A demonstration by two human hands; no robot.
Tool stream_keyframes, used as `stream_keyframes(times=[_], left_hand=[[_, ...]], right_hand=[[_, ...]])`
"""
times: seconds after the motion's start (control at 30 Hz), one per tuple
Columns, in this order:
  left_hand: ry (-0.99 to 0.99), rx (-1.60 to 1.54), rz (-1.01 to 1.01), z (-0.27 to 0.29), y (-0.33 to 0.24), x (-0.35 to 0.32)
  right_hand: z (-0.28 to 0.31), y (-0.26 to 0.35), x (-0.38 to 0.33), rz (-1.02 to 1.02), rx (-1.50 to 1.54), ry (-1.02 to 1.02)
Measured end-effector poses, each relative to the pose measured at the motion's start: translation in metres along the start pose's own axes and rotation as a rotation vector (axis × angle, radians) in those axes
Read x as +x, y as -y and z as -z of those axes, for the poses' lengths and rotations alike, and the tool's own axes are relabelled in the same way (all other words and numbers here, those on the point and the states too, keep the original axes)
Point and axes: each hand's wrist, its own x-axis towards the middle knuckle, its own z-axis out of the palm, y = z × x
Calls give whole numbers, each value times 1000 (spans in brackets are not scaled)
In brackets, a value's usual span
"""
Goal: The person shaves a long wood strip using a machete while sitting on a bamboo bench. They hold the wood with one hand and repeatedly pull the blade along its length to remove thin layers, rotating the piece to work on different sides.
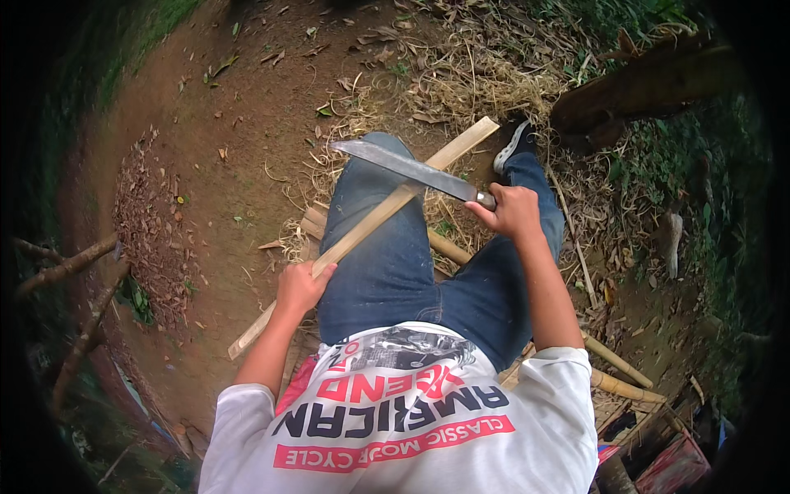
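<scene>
I sit with my legs in blue jeans stretched out over bare earth. My left hand grips a long pale bamboo slat that lies slantwise across my left thigh, from lower left to upper right. My right hand is closed on the handle of a large knife. Its grey blade points left and lies across the slat near the slat's upper half, touching or just above it.
Dry bamboo shavings and straw litter the ground ahead. Round bamboo poles lie under and to the right of my legs. A dark log lies at upper right, thin branches at left, a red crate at lower right.
</scene>
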Motion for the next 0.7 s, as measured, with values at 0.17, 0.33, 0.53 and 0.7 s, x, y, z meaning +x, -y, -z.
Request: stream_keyframes(times=[0.17,0.33,0.53,0.7], left_hand=[[4,-6,-9,-4,3,3],[-16,-40,27,-18,40,-14],[-27,-51,58,-14,22,-21],[-41,25,-4,-7,23,-16]], right_hand=[[18,-29,-15,-25,-72,-13],[88,-92,-36,-939,36,-38],[130,-176,-148,-1063,-122,-158],[90,-70,-107,-772,155,-260]])
